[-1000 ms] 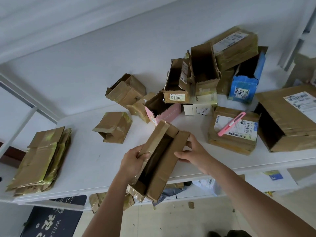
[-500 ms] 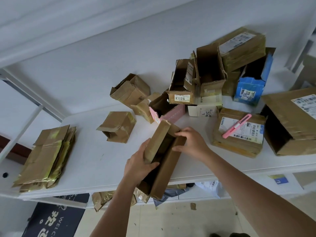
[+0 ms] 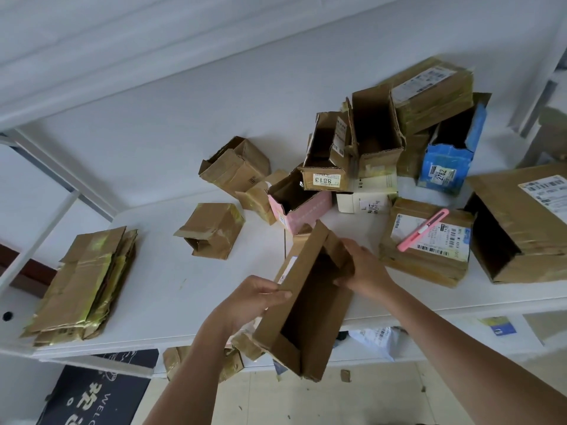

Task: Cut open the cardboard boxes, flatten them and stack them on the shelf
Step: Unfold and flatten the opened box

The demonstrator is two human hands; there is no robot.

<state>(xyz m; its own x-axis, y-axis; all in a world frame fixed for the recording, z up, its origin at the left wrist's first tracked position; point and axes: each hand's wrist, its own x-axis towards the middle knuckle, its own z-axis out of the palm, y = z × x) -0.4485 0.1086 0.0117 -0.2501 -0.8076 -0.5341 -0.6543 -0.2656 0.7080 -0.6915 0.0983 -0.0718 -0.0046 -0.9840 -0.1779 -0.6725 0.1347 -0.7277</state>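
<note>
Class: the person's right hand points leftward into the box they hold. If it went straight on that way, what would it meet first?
Probably the held box's far wall, gripped outside by the left hand; the right hand's fingers already curl over the near wall. Depth is uncertain.

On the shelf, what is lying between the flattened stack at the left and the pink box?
In the head view, one small brown box lies on its side between the flattened stack and the pink box; otherwise bare white shelf.

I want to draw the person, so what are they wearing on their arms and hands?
Nothing that shows. The left hand and right hand are bare: no gloves, rings, watch or bracelets. Both forearms are bare too, with no sleeves as far up as the picture reaches.
</note>
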